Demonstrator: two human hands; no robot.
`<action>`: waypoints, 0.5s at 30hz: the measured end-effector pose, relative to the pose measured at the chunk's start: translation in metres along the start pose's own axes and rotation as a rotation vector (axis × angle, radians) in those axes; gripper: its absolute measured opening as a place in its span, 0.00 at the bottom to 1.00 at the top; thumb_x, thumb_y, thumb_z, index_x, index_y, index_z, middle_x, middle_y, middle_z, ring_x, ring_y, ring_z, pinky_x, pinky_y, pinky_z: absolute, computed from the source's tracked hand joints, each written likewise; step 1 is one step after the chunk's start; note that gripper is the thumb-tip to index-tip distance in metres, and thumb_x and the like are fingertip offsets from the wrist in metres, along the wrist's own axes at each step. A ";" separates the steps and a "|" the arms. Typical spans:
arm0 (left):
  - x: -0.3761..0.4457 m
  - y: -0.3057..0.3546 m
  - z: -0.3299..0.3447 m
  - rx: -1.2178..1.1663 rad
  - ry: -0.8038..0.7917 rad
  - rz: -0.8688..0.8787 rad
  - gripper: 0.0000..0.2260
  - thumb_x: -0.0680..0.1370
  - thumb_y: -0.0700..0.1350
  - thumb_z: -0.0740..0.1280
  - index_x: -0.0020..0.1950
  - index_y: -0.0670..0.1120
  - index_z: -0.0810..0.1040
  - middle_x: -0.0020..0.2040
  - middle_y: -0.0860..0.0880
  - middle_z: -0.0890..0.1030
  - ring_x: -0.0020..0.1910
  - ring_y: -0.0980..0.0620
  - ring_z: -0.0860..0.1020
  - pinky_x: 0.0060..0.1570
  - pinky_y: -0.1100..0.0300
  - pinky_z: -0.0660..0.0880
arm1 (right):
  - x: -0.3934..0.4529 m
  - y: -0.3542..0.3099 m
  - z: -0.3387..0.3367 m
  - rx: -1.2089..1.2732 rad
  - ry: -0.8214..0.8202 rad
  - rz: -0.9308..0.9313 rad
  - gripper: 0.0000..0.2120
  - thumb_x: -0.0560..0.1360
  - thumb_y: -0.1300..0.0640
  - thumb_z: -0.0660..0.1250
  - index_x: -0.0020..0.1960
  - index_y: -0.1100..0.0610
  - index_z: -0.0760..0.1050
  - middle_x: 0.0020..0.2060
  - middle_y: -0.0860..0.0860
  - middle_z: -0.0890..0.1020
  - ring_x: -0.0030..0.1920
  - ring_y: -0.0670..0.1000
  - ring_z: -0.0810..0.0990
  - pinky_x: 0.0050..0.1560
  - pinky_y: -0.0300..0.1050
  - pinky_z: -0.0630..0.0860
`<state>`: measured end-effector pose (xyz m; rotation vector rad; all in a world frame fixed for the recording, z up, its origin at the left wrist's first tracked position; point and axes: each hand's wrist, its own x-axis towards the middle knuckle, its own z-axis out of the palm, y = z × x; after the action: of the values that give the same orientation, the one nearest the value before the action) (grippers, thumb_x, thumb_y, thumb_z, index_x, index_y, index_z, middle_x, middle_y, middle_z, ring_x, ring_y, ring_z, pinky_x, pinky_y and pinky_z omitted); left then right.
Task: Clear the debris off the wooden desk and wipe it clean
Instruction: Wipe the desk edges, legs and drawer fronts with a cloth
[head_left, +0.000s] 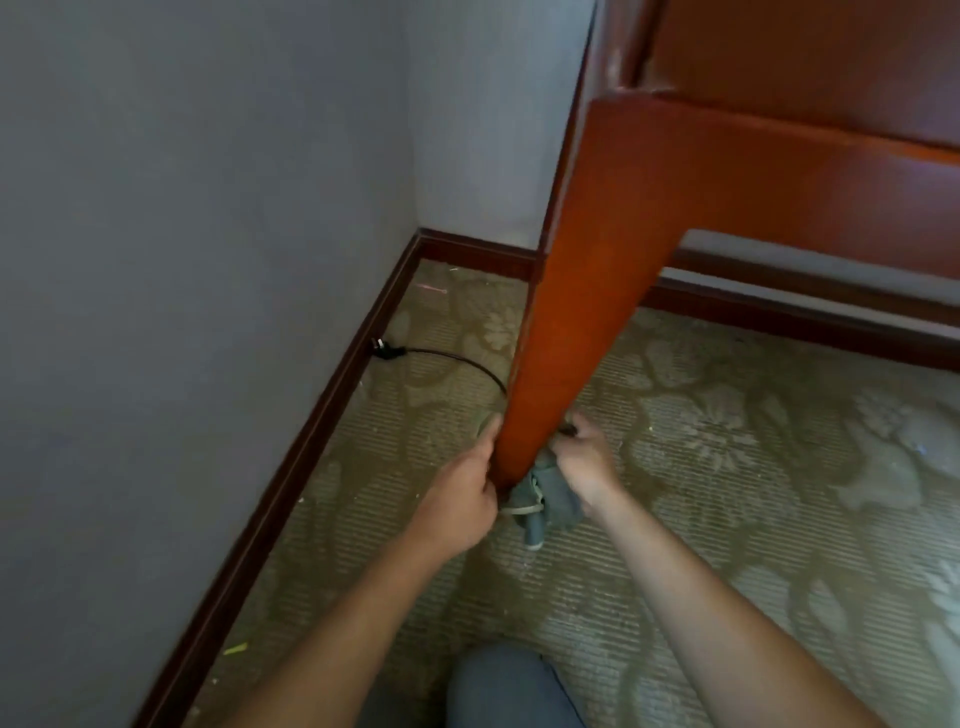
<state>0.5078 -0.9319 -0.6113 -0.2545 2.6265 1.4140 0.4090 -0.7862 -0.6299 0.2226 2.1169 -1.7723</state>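
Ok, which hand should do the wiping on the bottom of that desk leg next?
Right. The right hand already grips the grey cloth against the foot of the desk leg. The left hand only rests on the leg's other side, probably steadying it.

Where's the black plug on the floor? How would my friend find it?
Start at the orange-brown wooden desk leg and look left across the patterned carpet toward the dark baseboard. The black plug lies beside that baseboard, with a thin black cord curving back behind the leg.
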 end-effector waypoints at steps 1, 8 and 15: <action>0.004 -0.008 0.004 -0.017 -0.022 -0.014 0.34 0.84 0.36 0.60 0.85 0.56 0.50 0.81 0.51 0.65 0.78 0.53 0.66 0.79 0.54 0.62 | 0.012 0.004 0.001 -0.121 -0.027 -0.018 0.11 0.81 0.65 0.67 0.49 0.50 0.82 0.42 0.46 0.86 0.40 0.44 0.85 0.41 0.35 0.79; 0.046 -0.062 0.033 -0.144 -0.032 -0.066 0.32 0.83 0.32 0.57 0.85 0.53 0.55 0.82 0.57 0.57 0.82 0.56 0.55 0.82 0.56 0.53 | 0.088 0.052 0.008 -0.678 -0.207 0.024 0.21 0.85 0.70 0.58 0.38 0.52 0.65 0.35 0.50 0.68 0.34 0.42 0.72 0.43 0.38 0.72; 0.075 -0.086 0.039 -0.355 0.035 -0.131 0.27 0.85 0.34 0.56 0.81 0.55 0.66 0.80 0.56 0.66 0.78 0.56 0.64 0.79 0.57 0.61 | 0.182 0.018 0.021 -0.885 -0.103 -0.400 0.11 0.80 0.59 0.67 0.62 0.52 0.81 0.50 0.45 0.84 0.50 0.39 0.82 0.52 0.35 0.77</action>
<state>0.4549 -0.9516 -0.7183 -0.4857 2.3182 1.8340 0.2519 -0.8240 -0.7182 -0.5396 2.7481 -0.8084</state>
